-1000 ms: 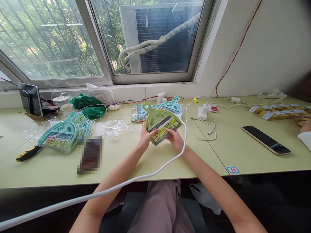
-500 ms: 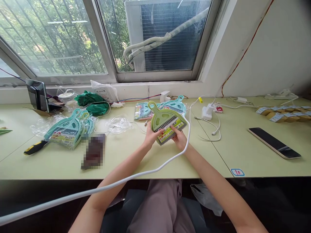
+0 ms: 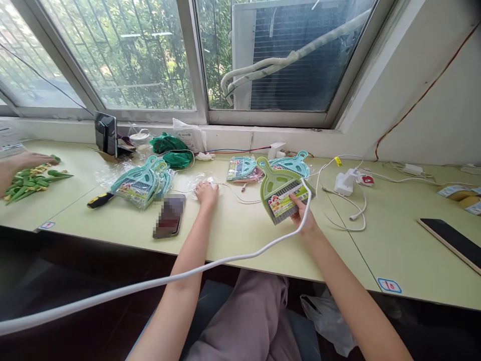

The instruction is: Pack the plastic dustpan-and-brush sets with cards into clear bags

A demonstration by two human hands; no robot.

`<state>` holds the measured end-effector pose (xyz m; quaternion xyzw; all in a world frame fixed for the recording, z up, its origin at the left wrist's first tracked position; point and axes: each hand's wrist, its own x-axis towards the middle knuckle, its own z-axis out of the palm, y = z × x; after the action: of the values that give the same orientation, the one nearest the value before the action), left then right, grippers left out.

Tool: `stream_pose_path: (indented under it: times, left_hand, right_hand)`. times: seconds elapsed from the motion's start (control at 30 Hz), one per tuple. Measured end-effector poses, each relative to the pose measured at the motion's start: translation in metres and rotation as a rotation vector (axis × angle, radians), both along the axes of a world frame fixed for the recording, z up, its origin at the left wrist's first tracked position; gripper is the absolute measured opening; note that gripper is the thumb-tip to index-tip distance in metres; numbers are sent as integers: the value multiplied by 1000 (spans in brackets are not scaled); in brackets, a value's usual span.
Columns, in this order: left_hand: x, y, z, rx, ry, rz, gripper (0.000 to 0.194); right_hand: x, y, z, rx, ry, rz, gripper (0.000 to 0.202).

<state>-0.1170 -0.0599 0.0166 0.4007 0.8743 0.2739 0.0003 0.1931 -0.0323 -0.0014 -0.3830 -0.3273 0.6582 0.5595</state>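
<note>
- Right hand [image 3: 299, 213]: grip pinched the lower right of a green dustpan [image 3: 278, 181], thumb over the label card [image 3: 281, 201] at its front.
- Green dustpan: tilted, handle uppermost, in front of turquoise packaged sets [image 3: 289, 164] at the back of the desk [image 3: 236, 230].
- Left hand [image 3: 207, 193]: at crumpled clear plastic [image 3: 193, 180] on the desk; could not tell whether its grip was spread or pressed together.
- Phone [image 3: 170, 215]: flat, left of the left hand.
- Co-worker's hand [image 3: 32, 159]: over green pods [image 3: 30, 185], far left.

The olive-green, scoop-shaped plastic dustpan [image 3: 278, 179] is showing straight grey bristles [image 3: 280, 217] and a lime, rectangular label [image 3: 282, 203] printed with red.
</note>
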Motion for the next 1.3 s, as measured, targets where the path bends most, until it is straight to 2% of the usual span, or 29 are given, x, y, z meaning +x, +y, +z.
stream_pose_path:
  times: [0.07,0.17,0.33,0.47,0.6,0.77,0.9,0.97,1.03,1.1,1.17,1.3]
  left_hand:
    - [2,1,-7,-85,86,-99,32]
    - [14,-1,-5,-158,172,-206,31]
    - [26,-9,9,-38,267,-265,30]
    - [30,-7,10,7,213,-374,16]
    - [41,-3,5,-23,166,-616,27]
    - [54,-6,2,-34,139,-853,23]
    - [64,-6,-1,36,75,-1052,35]
    - [70,-4,-2,86,36,-1127,33]
    - [75,-2,-1,106,16,-1192,21]
    - [75,-1,1,97,29,-1212,21]
    - [70,0,2,61,87,-1153,24]
    - [56,-2,3,-68,201,-984,59]
  right_hand:
    - [2,2,-3,-1,-2,5,39]
    - [4,6,-5,4,1,-8,37]
    - [3,4,-1,38,-8,-19,34]
    - [3,1,6,-4,-10,-14,33]
    - [2,0,12,-17,-6,1,32]
    - [1,-2,16,-70,-31,37,30]
    - [4,-2,17,-140,-85,112,27]
    - [9,0,17,-173,-129,151,26]
    - [14,4,16,-182,-149,190,26]
    - [20,6,16,-176,-148,229,24]
    - [25,8,16,-173,-159,261,23]
    - [30,5,19,-142,-250,333,27]
